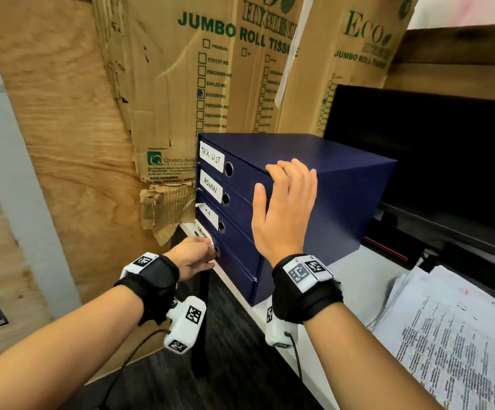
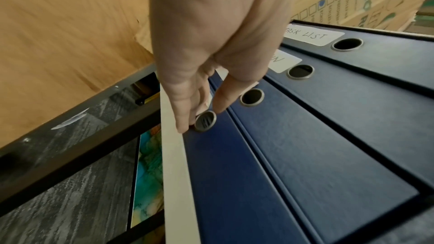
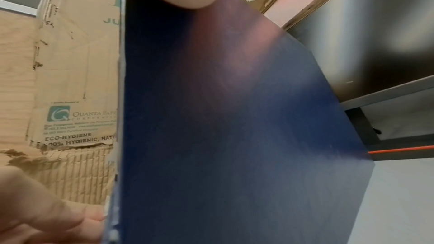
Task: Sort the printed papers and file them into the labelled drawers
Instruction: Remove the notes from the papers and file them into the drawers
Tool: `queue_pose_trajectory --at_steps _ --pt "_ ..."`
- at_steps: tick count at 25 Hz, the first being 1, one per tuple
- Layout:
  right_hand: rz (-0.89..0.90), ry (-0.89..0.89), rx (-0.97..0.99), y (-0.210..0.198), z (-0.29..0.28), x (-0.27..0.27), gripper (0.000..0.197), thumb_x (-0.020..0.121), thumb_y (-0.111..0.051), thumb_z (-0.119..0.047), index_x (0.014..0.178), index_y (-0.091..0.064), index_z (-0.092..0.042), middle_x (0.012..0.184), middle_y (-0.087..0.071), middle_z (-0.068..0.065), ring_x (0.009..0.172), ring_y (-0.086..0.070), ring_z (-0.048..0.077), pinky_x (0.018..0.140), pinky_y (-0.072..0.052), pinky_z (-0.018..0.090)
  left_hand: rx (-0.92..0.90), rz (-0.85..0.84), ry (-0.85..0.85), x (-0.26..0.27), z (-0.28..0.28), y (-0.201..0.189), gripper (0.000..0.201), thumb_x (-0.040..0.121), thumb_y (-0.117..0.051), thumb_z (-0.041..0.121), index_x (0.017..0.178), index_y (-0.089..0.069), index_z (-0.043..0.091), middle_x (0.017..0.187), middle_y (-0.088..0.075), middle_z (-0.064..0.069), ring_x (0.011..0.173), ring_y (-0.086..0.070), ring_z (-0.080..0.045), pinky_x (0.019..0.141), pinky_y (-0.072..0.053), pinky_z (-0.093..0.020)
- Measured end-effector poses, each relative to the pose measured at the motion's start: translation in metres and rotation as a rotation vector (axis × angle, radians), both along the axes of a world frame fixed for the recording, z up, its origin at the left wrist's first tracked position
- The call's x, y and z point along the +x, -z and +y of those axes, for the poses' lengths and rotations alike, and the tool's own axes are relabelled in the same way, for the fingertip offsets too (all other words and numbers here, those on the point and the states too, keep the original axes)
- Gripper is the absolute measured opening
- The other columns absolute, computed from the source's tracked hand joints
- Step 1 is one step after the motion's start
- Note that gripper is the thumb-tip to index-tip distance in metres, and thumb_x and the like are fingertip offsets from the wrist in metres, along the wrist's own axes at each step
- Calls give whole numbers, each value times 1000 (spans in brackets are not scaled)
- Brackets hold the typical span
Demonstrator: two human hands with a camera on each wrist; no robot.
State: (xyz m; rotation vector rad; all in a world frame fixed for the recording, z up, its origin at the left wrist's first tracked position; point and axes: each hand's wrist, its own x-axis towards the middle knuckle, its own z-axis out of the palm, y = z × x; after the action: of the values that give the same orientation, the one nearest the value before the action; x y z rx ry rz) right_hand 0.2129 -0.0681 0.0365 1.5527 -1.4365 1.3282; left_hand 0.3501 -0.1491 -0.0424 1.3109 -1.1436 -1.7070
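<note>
A navy drawer box (image 1: 338, 184) stands on the white table (image 1: 361, 279), its four drawers shut. Labels read TASK LIST (image 1: 211, 157) and ADMIN (image 1: 210, 185); the lower two are partly hidden. My left hand (image 1: 203, 251) reaches the bottom drawer (image 2: 234, 183), straight fingertips (image 2: 182, 127) touching its front on either side of the metal ring hole (image 2: 206, 121). My right hand (image 1: 281, 199) lies flat against the box's side (image 3: 234, 118), fingers over the top edge and thumb at the front corner. The printed papers (image 1: 453, 335) sit stacked at the right.
A black monitor (image 1: 435, 161) stands right behind the box. Torn cardboard cartons (image 1: 187, 84) and a plywood board (image 1: 62, 128) lean at the back and left. The box sits at the table's left edge (image 2: 173, 164), above dark flooring (image 1: 225, 350).
</note>
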Motion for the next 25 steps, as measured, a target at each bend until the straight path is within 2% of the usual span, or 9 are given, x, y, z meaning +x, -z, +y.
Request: queue_pose_trajectory --at_steps 3,7,10,12,14,16,18,21,25 --pt "-32 -1 0 -1 -2 3 32 96 -46 -25 119 -57 -7 124 -54 11 129 -41 31 116 -18 52 6 19 30 -2 -2 2 31 93 -37 -11 83 -45 17 76 -52 -5 70 -48 -11 72 -43 -27" --pt "-53 -27 11 -4 0 3 33 96 -43 -27 118 -57 -5 124 -55 11 128 -42 31 117 -16 52 -38 25 98 -20 -8 16 38 88 -44 -16 112 -47 14 105 -53 -13 86 -52 -16 67 -42 -26" --pt "-57 -28 46 -5 1 1 34 96 -42 -27 120 -56 -6 125 -54 10 129 -40 30 118 -13 50 -31 14 107 -19 -13 18 53 89 -47 -13 133 -38 13 112 -56 -11 100 -54 -19 74 -46 -27" --pt "-41 -28 87 -6 7 -3 36 97 -41 -28 123 -54 -7 127 -52 9 131 -38 29 119 -12 49 -70 -57 147 -16 -4 9 50 92 -50 -5 137 -33 12 111 -54 -9 94 -52 -17 74 -43 -26" --pt "-2 -26 154 -10 16 -10 39 98 -39 -30 127 -53 -9 131 -51 8 133 -36 27 119 -13 48 -266 -166 67 -23 11 -7 47 95 -48 2 137 -30 10 114 -52 -6 89 -53 -18 73 -43 -27" --pt "47 -76 234 -16 25 -18 42 99 -37 -32 134 -50 -12 137 -48 7 137 -32 25 120 -12 45 -602 -167 -198 -36 33 -31 45 93 -44 0 136 -33 8 123 -49 -5 107 -53 -26 89 -43 -32" --pt "93 -102 308 -17 41 -34 44 101 -37 -32 141 -44 -14 145 -42 7 142 -27 22 121 -11 38 -985 -54 -331 -54 65 -61 45 91 -43 -2 134 -38 7 132 -44 -4 126 -44 -23 105 -34 -28" --pt "33 -2 333 -5 80 -83 46 101 -37 -34 144 -41 -17 150 -38 6 144 -25 20 121 -12 36 -1386 51 -228 -85 119 -89 48 85 -45 -6 132 -43 6 138 -42 -7 138 -31 -22 115 -24 -31" --pt "-72 262 281 10 155 -167 40 98 -42 -27 135 -48 -13 142 -45 6 138 -34 21 119 -20 40 -1586 52 -3 -148 164 -95 45 83 -48 -2 127 -51 8 134 -45 -6 131 -33 -22 113 -20 -23"
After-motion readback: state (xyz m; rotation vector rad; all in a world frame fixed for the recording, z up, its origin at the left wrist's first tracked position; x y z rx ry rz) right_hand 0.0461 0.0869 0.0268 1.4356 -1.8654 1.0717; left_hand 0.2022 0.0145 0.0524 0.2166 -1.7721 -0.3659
